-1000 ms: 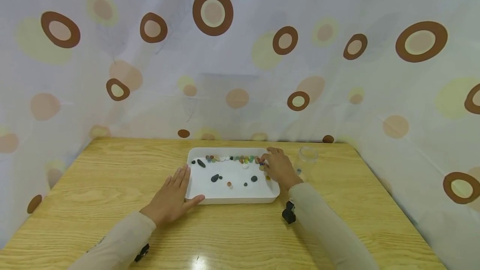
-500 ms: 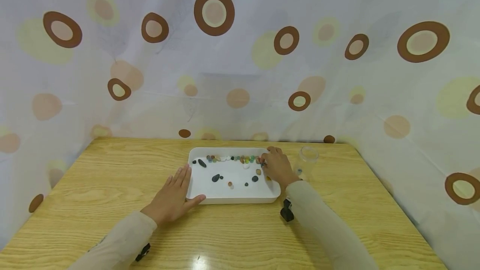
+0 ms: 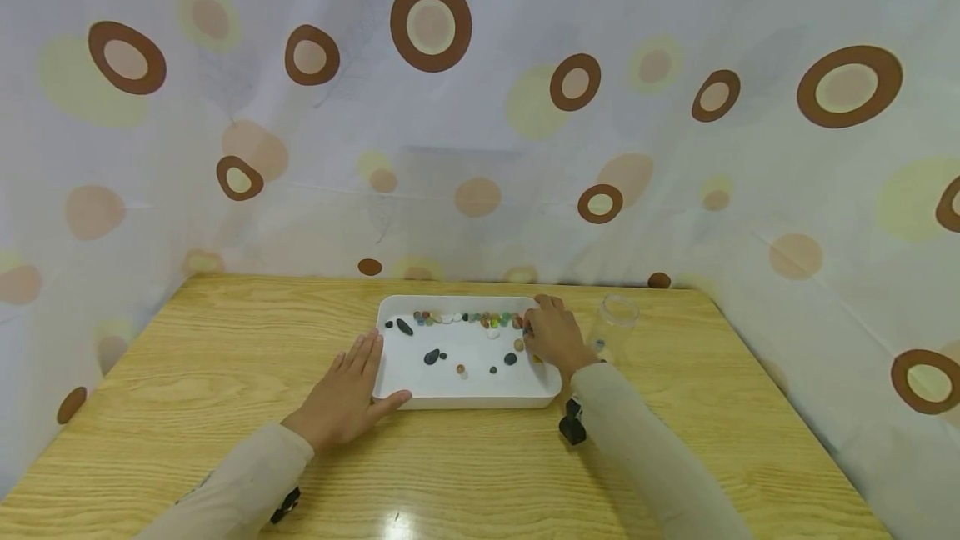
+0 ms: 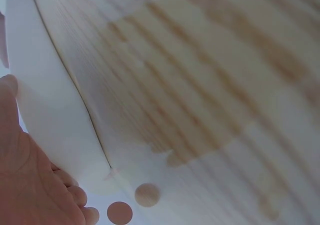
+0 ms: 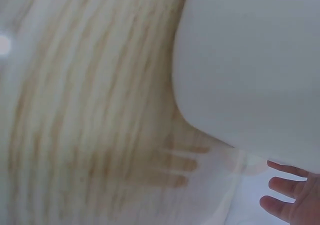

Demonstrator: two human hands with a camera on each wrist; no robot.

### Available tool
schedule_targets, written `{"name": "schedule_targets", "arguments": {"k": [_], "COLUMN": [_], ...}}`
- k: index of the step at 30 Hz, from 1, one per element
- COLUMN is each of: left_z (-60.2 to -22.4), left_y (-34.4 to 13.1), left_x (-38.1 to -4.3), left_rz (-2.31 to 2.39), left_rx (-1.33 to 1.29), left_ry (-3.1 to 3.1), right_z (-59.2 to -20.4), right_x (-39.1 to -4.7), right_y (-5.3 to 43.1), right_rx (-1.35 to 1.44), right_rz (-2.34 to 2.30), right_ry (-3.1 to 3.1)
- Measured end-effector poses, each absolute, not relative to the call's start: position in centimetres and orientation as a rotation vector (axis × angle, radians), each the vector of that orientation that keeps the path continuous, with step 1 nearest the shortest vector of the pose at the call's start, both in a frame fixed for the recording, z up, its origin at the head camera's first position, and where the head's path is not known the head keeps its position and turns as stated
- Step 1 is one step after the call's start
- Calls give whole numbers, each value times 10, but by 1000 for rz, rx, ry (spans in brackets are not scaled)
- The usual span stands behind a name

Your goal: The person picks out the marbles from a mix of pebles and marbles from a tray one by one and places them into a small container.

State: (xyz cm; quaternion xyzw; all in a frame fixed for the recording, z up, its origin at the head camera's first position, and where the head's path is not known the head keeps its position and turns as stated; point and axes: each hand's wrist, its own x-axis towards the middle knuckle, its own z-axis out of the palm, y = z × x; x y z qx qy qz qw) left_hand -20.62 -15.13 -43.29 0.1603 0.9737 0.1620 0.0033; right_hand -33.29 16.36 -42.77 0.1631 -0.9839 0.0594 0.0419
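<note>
A white rectangular tray [image 3: 465, 390] holds several marbles and pebbles. My left hand [image 3: 341, 394] lies with straight fingers along the tray's left wall, its thumb at the front edge. My right hand [image 3: 557, 336] reaches over the right wall. Thumb and forefinger pinch a small blue marble [image 3: 528, 329] inside, near the back right corner; the hand covers part of it. In the right wrist view the other fingers [image 5: 285, 187] spread outside the wall. A row of mixed marbles and stones [image 3: 480, 319] lines the back wall, with a tan pebble [image 3: 519, 345] beside my right hand.
Dark pebbles [image 3: 432, 357] and an orange marble [image 3: 461, 368] lie scattered on the tray floor. Right of the tray stands a clear jar [image 3: 618, 315], a small blue piece showing low in it. A patterned curtain [image 3: 480, 148] hangs behind the wooden table [image 3: 480, 473].
The right hand has shifted very slightly, carrying the blue marble a touch to the right, and the tan pebble now shows more fully. The left hand stays still on the tray.
</note>
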Motion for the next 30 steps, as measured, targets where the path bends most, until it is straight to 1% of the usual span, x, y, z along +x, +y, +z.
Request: {"name": "schedule_targets", "arguments": {"k": [7,18,23,30], "left_z": [-435,-437,-436,-439], "left_y": [-152,-152,-152,-152], "left_x": [-207,-207,-207,-208], "left_rz": [504,503,505,490], "left_rx": [503,520,513,521], "left_ry": [3059,3066,3066,3075], "right_z": [-412,-370,-357,-349], "right_x": [-330,-311,-301,-287], "right_y": [168,191,210,237], "right_rx": [498,610,550,474], "right_rz": [346,374,387,450], "right_ry": [-2991,-2784,-2743,-2677]}}
